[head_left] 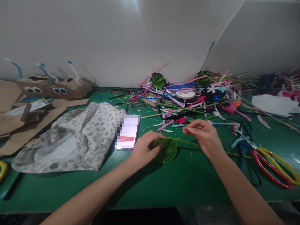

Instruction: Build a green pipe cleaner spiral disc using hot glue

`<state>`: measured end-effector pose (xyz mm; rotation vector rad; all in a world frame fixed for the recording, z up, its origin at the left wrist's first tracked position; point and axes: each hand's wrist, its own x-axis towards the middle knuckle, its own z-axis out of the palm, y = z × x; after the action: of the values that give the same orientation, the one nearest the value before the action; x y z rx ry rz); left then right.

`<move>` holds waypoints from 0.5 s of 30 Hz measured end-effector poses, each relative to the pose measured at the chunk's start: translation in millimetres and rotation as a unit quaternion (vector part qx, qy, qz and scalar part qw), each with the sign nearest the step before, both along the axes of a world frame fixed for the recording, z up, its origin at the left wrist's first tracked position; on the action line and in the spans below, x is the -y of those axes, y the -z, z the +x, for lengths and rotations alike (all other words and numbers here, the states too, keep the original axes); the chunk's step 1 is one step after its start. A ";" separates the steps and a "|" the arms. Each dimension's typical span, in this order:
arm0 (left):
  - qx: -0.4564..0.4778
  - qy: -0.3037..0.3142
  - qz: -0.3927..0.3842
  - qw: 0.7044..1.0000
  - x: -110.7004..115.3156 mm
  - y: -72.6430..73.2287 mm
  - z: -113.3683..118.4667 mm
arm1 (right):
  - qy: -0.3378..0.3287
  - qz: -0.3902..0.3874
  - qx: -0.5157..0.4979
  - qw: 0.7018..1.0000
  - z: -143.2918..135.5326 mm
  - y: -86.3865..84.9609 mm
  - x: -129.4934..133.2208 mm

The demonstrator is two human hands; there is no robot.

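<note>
My left hand (146, 145) grips the left edge of a flat green coil of pipe cleaner (169, 150), with the thumb on top. A green pipe cleaner tail (187, 143) runs from the coil's upper edge to the right, passing behind my right wrist. My right hand (203, 134) is raised to the right of the coil, its thumb and fingertips pinched together. Whatever is between those fingertips is too small to make out. A thin pale strand hangs at the coil's lower edge.
Beside my left hand lie a phone (127, 132) and a patterned cloth (93, 134). Cardboard figures with eyes (59, 90) stand at the far left. Pipe cleaner pieces (173, 112) and a spool (185, 94) are heaped at the back. Red and yellow handled scissors (269, 159) lie right.
</note>
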<state>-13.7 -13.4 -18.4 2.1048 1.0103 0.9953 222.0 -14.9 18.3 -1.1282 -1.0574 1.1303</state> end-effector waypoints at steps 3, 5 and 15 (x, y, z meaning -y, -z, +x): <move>-0.001 0.000 -0.004 1.000 0.2 -0.1 0.0 | 0.007 0.003 0.004 1.000 -0.4 0.6 -0.6; 0.000 0.000 -0.005 1.000 0.3 0.1 0.0 | 0.009 0.002 0.003 1.000 -0.6 1.0 -0.9; 0.004 0.005 0.004 1.000 0.2 0.2 -0.4 | 0.007 0.001 0.009 1.000 -0.1 3.5 -1.4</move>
<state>-14.1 -13.5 -18.6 2.1095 0.9934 1.0039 222.0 -13.6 14.8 -1.1446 -1.0623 1.1111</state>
